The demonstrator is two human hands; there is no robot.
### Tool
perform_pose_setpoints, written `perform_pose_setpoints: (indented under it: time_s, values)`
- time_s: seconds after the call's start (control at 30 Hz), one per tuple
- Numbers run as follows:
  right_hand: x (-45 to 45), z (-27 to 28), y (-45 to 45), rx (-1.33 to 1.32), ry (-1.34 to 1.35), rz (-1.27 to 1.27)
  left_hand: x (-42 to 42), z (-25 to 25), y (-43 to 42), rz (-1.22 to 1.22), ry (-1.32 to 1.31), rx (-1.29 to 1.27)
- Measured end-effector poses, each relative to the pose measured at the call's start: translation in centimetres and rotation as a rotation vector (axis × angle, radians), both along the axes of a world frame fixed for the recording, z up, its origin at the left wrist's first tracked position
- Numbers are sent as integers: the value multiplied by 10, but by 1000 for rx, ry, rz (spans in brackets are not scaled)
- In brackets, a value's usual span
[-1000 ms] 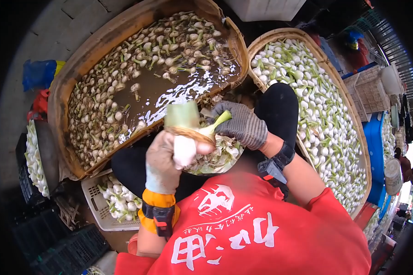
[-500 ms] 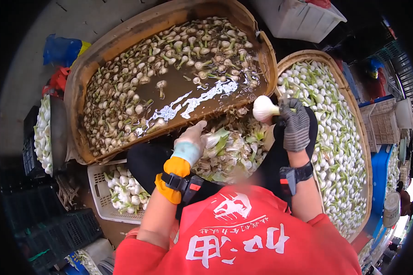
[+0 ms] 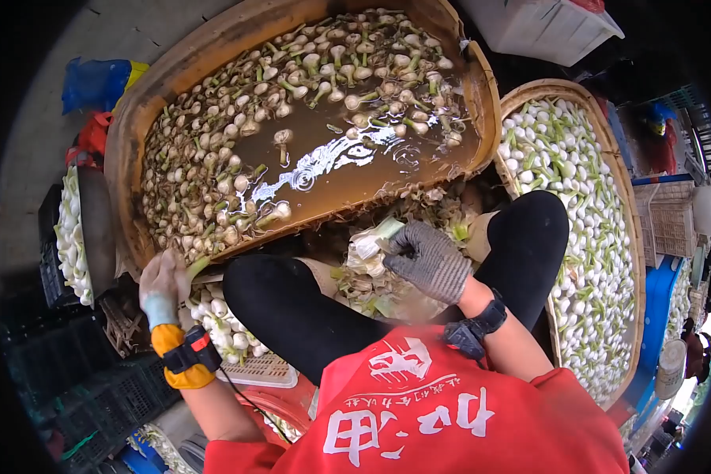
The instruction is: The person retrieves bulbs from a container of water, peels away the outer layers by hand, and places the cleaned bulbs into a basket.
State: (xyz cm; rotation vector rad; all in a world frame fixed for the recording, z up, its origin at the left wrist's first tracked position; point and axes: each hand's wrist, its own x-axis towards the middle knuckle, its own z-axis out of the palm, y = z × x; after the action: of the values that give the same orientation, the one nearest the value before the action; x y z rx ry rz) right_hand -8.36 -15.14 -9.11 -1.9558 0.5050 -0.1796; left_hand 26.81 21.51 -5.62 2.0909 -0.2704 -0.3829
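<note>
My left hand (image 3: 164, 286), in a pale glove, is at the left by the near corner of the big tub. Its fingers are closed round a garlic bulb, mostly hidden by the hand. The green garlic stem (image 3: 197, 268) sticks out to the right, above a white basket (image 3: 272, 370) holding peeled garlic. My right hand (image 3: 433, 262), in a grey striped glove, is over the heap of garlic skins (image 3: 363, 286) between my legs. Its fingers are curled in, beside a pale skin (image 3: 366, 251) with a green end. What they hold, if anything, is hidden.
Ahead stands a brown tub (image 3: 292, 225) of murky water with unpeeled garlic floating in it. On the right, a long tub (image 3: 626, 189) is full of clean white garlic with green stems. Dark crates (image 3: 107, 403) are stacked at the lower left.
My left hand has moved left to the basket and now has a garlic bulb in it. My right hand no longer holds up the peeled bulb and has come down left over the skins.
</note>
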Motion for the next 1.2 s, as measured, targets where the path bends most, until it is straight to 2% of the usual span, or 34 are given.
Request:
perform_pose_setpoints:
  time_s: [0.03, 0.13, 0.17, 0.2, 0.3, 0.37, 0.4, 0.43, 0.5, 0.53, 0.57, 0.6, 0.63, 0.7, 0.77, 0.8, 0.83, 0.87, 0.9, 0.97, 1.0, 1.07, 1.17, 1.2]
  values:
    - [-3, -8, 1, 10, 5, -3, 5, 13, 5, 50, 64, 150]
    - [-2, -23, 7, 67, 101, 9, -3, 18, -27, 178, 117, 60]
    - [2, -24, 8, 73, 108, 15, -18, 30, -67, 39, 212, 42]
    - [6, -25, 9, 38, 130, 33, -24, 26, -106, 5, 286, 38]
    - [15, -21, 5, -5, 215, 40, -1, -52, -177, -292, 461, 303]
    - [13, -22, -3, -55, 162, 73, 26, -117, -210, -592, 604, 683]
    - [12, -14, -11, -28, 223, 113, 53, -192, -210, -880, 121, 1028]
    - [6, -16, -16, -33, 237, 89, 44, -218, -218, -675, 527, 1028]
    - [-10, -20, -26, -205, 128, 156, -5, -142, -286, -1178, -367, 1357]
    - [-15, -18, -27, -305, 52, 84, 2, -178, -292, -1017, -415, 1365]
    - [-20, -21, -29, -300, 63, 73, 21, -294, -279, -1270, -273, 1461]
    - [-23, -27, -32, -280, 39, 64, 11, -258, -289, -1120, 302, 1079]
    - [-24, -31, -34, -259, 9, 57, -6, -200, -303, -890, 806, 655]
    - [-13, -29, -31, -260, -30, -24, -57, -140, -315, -560, 995, 113]
    - [-2, -23, -32, -283, 13, -93, -83, -107, -318, -683, 1053, -274]
    - [8, -6, -35, 7, 168, -170, -105, -75, -318, -571, 1051, -369]
    - [14, -3, -33, 9, 161, -170, -128, -42, -316, -458, 1044, -465]
    - [18, 0, -30, 20, 51, -270, -147, -22, -314, -439, 894, -454]
    - [21, 3, -28, 30, -59, -370, -166, -9, -310, -407, 821, -560]
    - [24, 19, -28, -25, -89, -369, -183, -7, -299, -280, 982, -677]
    - [24, 24, -27, -74, -166, -368, -190, -6, -292, -283, 978, -678]
    - [22, 35, -23, -124, -244, -350, -205, -5, -282, -153, 1104, -911]
    - [16, 44, -14, -167, -292, -357, -222, 1, -278, -130, 1112, -873]
    - [14, 45, -14, -175, -283, -337, -231, 8, -277, -166, 1030, -843]
